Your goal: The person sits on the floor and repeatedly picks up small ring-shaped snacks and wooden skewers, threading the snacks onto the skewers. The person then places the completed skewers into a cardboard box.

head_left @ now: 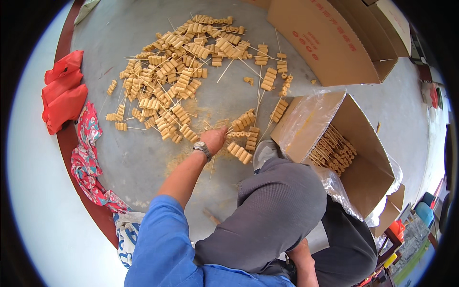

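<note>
My left hand (214, 139), with a watch on its wrist, is closed around the stick ends of several food skewers (243, 120). Their tan, ridged, spiral-looking pieces fan out to the right of my fist, just above the floor. Beyond it and to the left lies a big loose pile of the same skewers (162, 71), sticks pointing every way. Between my legs is my right hand (300, 252), low in the view; its fingers are hidden by my thigh, so I cannot see what they do.
To my right stands an open cardboard box (368, 177) lined with clear plastic, with stacked skewers inside. Another large carton (320, 43) is behind it. Red cloth (64, 93) and flowered fabric (87, 153) lie along the left edge. Crumbs dust the grey floor (138, 158).
</note>
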Demonstrator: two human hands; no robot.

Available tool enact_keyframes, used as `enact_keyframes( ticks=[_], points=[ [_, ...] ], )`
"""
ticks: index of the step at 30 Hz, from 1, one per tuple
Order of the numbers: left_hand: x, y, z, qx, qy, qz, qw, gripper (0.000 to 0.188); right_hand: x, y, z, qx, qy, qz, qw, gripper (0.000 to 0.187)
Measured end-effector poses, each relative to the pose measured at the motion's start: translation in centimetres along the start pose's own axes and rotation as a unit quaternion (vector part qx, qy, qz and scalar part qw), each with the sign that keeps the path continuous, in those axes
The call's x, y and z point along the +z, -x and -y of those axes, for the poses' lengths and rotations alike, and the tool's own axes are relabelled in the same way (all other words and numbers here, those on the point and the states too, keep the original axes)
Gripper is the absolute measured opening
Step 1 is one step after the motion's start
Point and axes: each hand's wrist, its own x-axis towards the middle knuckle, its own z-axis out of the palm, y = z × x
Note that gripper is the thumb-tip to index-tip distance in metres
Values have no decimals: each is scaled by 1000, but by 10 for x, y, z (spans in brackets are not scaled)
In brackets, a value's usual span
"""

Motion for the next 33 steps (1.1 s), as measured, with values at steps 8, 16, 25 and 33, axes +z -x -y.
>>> enact_keyframes(
  ticks=[8, 16, 25, 33],
  points=[
    [14, -4, 26, 13, -18, -6, 1000, 19, 8, -3, -7, 22, 40, 30, 998, 24],
    [-31, 53, 37, 6, 19, 32, 999, 27, 8, -5, -5, 11, 59, 9, 998, 27],
    [-208, 195, -18, -76, 570, 70, 815, 29, -19, 13, 42, -17, -10, -82, 996, 26],
    [-261, 310, -163, 90, 582, 236, 773, 27, -88, 85, 102, -208, -424, -174, 864, 32]
  ],
)
